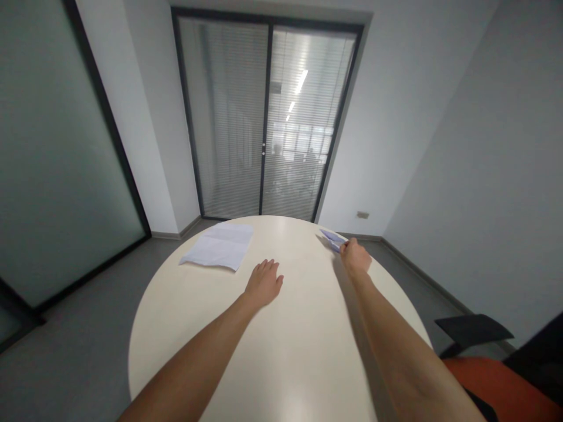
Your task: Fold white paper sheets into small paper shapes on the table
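Note:
My right hand (355, 255) is closed on the near end of a folded piece of white paper (332, 237), close to the right far edge of the round table. The paper's far end sticks out past my fingers, and its shadow falls on the tabletop. Near the middle of the table my left hand (265, 282) lies palm down with its fingers stretched out, holding nothing. Beyond it to the left rests a flat, creased white sheet of paper (220, 246), apart from both hands.
Both arms reach over a round cream table (290, 351). An office chair with an orange seat (497, 384) and a black armrest (474, 328) stands at the lower right. Behind the table is a glass door with blinds (264, 117); a frosted glass panel (53, 146) is on the left.

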The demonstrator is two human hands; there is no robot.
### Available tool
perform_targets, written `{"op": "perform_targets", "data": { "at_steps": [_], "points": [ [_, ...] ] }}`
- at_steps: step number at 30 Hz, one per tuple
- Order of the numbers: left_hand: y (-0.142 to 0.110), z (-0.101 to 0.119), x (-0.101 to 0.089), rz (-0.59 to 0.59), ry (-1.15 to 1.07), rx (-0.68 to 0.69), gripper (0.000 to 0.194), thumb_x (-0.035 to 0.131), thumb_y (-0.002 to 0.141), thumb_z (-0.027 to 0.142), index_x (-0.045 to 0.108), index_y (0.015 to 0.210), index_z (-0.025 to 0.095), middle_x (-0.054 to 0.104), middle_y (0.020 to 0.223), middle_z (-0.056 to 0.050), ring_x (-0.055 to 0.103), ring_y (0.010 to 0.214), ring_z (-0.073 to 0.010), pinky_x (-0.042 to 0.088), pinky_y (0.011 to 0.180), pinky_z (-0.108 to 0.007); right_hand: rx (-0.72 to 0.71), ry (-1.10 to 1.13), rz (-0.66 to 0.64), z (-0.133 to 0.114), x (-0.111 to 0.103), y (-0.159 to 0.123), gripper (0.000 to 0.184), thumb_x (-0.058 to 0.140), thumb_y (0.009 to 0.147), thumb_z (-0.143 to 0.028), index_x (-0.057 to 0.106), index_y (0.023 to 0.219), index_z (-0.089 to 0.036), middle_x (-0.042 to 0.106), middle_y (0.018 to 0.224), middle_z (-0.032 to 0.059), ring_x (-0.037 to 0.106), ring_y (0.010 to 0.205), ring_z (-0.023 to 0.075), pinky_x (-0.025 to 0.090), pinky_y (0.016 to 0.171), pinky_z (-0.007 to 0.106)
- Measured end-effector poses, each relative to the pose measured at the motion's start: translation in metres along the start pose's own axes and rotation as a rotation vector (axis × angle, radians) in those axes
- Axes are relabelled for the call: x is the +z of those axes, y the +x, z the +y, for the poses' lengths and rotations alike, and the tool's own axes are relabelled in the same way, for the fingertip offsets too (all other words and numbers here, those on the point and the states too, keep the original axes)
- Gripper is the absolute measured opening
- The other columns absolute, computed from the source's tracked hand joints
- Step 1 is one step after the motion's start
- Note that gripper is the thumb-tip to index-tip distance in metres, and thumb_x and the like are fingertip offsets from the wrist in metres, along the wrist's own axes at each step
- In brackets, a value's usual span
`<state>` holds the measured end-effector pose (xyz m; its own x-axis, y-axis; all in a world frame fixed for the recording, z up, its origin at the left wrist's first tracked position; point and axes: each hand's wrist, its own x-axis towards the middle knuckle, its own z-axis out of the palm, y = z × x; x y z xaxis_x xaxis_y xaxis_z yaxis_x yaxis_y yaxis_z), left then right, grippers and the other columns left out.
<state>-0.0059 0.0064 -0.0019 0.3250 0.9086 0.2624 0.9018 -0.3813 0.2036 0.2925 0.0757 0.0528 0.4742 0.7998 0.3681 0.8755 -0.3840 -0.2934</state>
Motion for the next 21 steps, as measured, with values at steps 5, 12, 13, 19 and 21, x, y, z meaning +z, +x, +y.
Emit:
{"op": "perform_targets", "data": {
  "at_steps": [5,12,13,19,21],
  "points": [
    [0.0,-0.001,0.0,-0.003,0.005,-0.002,0.051,0.038,0.101,0.037,0.049,0.144,0.011,0.047,0.154,-0.015,0.04,0.144,-0.0306,0.03,0.12,-0.045,-0.001,-0.005,0.029,0.002,-0.001,-0.003,0.027,0.047,0.099,-0.029,0.064,0.113,-0.012,0.073,0.105,0.0188,0.07,0.098,0.0299,0.049,0.079,0.035],
    [-0.001,-0.001,-0.003,-0.01,-0.002,-0.001,0.051,0.037,0.101,0.037,0.049,0.143,0.012,0.046,0.154,-0.015,0.04,0.144,-0.0306,0.03,0.119,-0.046,-0.057,-0.072,0.158,0.005,0.002,-0.008,0.024,0.047,0.096,-0.024,0.065,0.107,-0.011,0.071,0.106,0.0189,0.063,0.109,0.032,0.048,0.084,0.037],
    [-0.001,0.0,-0.003,-0.011,-0.002,0.0,0.051,0.037,0.101,0.037,0.049,0.143,0.012,0.046,0.154,-0.015,0.04,0.144,-0.0305,0.03,0.119,-0.046,-0.058,-0.069,0.16,0.005,0.003,-0.009,0.024,0.047,0.096,-0.023,0.065,0.106,-0.011,0.071,0.107,0.0191,0.062,0.11,0.0328,0.048,0.085,0.038],
    [0.0,0.0,-0.002,-0.012,-0.012,-0.006,0.048,0.039,0.101,0.037,0.051,0.142,0.014,0.047,0.154,-0.015,0.039,0.145,-0.0296,0.029,0.12,-0.045,-0.015,-0.02,0.048,0.009,0.011,-0.012,0.029,0.046,0.096,-0.026,0.063,0.109,-0.007,0.068,0.106,0.0226,0.063,0.105,0.0329,0.049,0.081,0.039],
    [0.0,0.0,-0.002,-0.009,-0.011,-0.006,0.048,0.039,0.101,0.037,0.051,0.142,0.014,0.047,0.154,-0.014,0.039,0.145,-0.0296,0.029,0.12,-0.045,0.018,-0.016,0.023,0.01,0.014,-0.012,0.027,0.048,0.094,-0.027,0.062,0.109,-0.008,0.068,0.106,0.0211,0.063,0.105,0.0322,0.05,0.082,0.039]
  ]
}}
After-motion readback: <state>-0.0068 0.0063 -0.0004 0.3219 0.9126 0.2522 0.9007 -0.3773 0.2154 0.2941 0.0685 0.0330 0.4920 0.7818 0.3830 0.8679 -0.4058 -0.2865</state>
